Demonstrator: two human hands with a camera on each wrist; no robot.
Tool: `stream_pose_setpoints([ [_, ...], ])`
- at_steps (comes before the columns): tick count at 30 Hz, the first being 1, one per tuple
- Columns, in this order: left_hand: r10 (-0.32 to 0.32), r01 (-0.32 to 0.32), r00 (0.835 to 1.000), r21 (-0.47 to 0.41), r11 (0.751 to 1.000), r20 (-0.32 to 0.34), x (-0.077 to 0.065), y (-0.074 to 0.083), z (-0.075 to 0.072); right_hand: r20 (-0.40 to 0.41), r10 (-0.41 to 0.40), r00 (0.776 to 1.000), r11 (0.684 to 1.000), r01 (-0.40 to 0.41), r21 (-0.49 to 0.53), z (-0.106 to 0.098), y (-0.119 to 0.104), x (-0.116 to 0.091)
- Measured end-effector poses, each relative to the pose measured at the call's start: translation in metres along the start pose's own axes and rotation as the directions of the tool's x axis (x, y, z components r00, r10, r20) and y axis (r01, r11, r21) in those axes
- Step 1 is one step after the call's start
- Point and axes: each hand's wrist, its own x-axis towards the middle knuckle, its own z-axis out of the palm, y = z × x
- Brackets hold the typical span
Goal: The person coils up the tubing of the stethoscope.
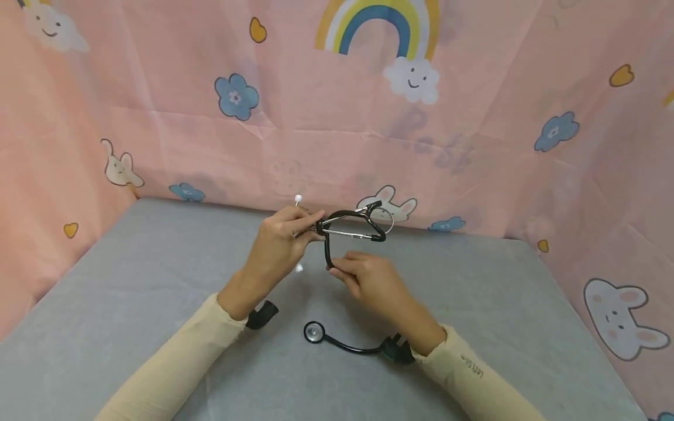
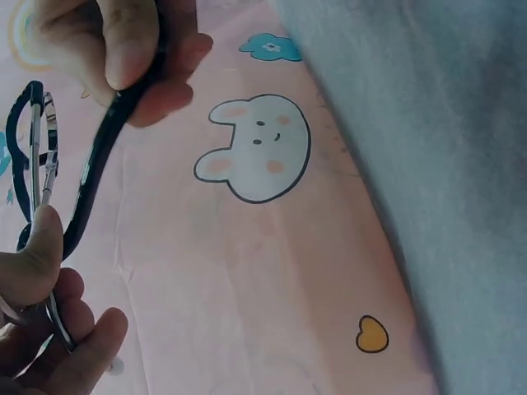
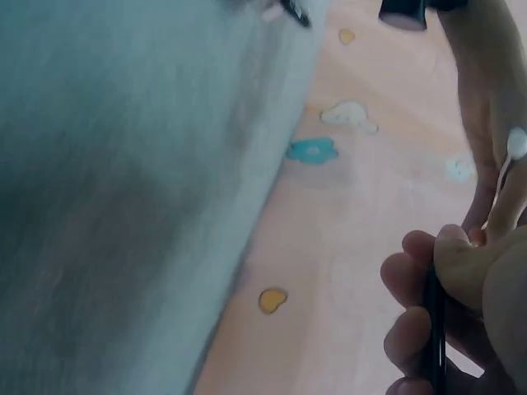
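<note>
Stethoscope (image 1: 347, 235) being held above table (image 1: 489, 304), long axis running left to right, left hand (image 1: 276, 242) pinching its middle. Folded end pointing rightward; right hand (image 1: 376, 280), just below it, pinching tube (image 1: 327, 251) dropping from left hand's grip. Chestpiece (image 1: 314, 332) lying on table.

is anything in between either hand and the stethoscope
No, nothing visible is in the way: the left hand grips the stethoscope directly, and the right hand pinches its black tubing with thumb and fingers.
</note>
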Motion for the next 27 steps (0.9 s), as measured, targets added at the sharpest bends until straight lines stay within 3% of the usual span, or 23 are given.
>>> stream_pose_setpoints([
  [6,0.019,-0.022,0.994,-0.028,0.999,-0.104,0.003,-0.002,0.000,-0.021,-0.052,0.998,0.999,0.052,0.007,0.003,-0.016,-0.003],
  [11,0.076,-0.071,0.992,0.049,0.996,-0.096,0.002,-0.006,0.001,-0.032,-0.052,0.998,0.999,0.052,0.004,0.001,-0.020,-0.005],
  [17,0.107,-0.104,0.991,0.046,0.994,-0.080,0.004,-0.017,-0.003,-0.060,-0.009,0.998,0.999,0.007,-0.033,-0.010,-0.014,-0.004],
  [22,0.098,-0.100,0.994,-0.045,0.994,-0.042,0.010,-0.019,-0.011,0.005,0.098,0.995,0.993,-0.098,-0.073,-0.012,0.000,0.000],
  [27,0.056,-0.053,0.998,-0.101,0.993,0.026,0.012,-0.014,-0.014,-0.003,0.265,0.964,0.958,-0.264,-0.116,-0.014,0.022,0.003],
])
